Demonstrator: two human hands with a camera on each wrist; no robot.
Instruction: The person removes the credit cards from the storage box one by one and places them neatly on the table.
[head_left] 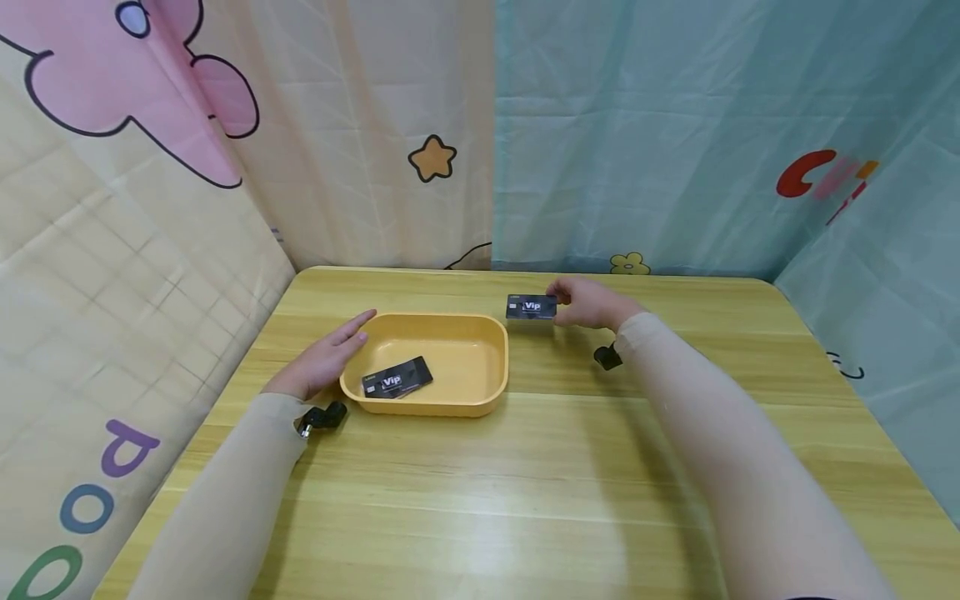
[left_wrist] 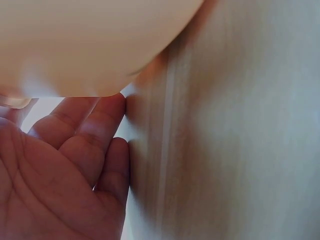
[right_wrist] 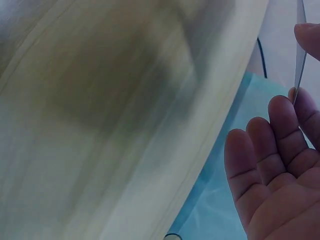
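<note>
In the head view, a black "Vip" card [head_left: 531, 307] is pinched by its right end between the thumb and fingers of my right hand [head_left: 592, 305]. Seen edge-on in the right wrist view, that card [right_wrist: 300, 60] is a thin pale strip. A yellow tray [head_left: 457, 409] stands on the left half of the table, with another black "Vip" card [head_left: 408, 375] lying flat in its left part. Against the tray's left side rests my left hand [head_left: 324, 360], fingers extended along the outside, thumb at the rim. Its fingers [left_wrist: 102, 120] show beside the tray wall [left_wrist: 75, 75] in the left wrist view.
The wooden table [head_left: 480, 492] runs back to a printed curtain [head_left: 637, 142] behind it. Another curtain [head_left: 135, 275] hangs along the left side. A small black wrist device [head_left: 328, 415] sits by the left wrist, and another [head_left: 607, 358] by the right.
</note>
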